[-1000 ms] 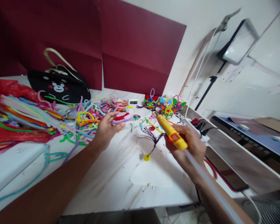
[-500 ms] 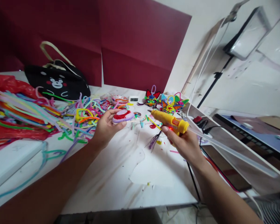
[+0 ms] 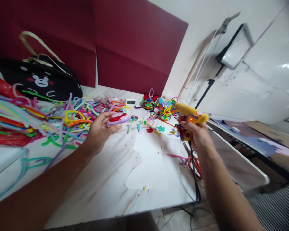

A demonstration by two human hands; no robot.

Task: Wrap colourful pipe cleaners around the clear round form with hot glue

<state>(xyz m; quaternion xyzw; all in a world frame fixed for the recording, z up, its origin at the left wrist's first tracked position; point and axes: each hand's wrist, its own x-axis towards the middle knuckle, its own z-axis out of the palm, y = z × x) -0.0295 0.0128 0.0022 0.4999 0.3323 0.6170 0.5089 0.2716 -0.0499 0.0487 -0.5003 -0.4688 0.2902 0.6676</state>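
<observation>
My left hand [image 3: 98, 130] is curled around a small purple and red pipe-cleaner piece [image 3: 118, 118], held just above the white table [image 3: 106, 189]. My right hand [image 3: 195, 136] grips a yellow glue gun [image 3: 190, 116] by its handle, nozzle pointing left toward the middle of the table, a red light glowing on its side. Its black cord [image 3: 194, 179] hangs down over the table's front edge. The two hands are apart, with scraps lying between them.
A heap of coloured pipe cleaners [image 3: 26, 118] covers the left side, with a black bear-face bag [image 3: 38, 80] behind. Finished colourful figures [image 3: 159, 107] and a small digital clock [image 3: 130, 102] stand at the back. Red scissors [image 3: 195, 166] lie under my right forearm. Dark red boards [image 3: 135, 54] form the backdrop.
My right hand lifted the glue gun and swung it right, so it now sits upright in a pistol grip. The left hand keeps the purple piece, nearly still. The camera view shifted.
</observation>
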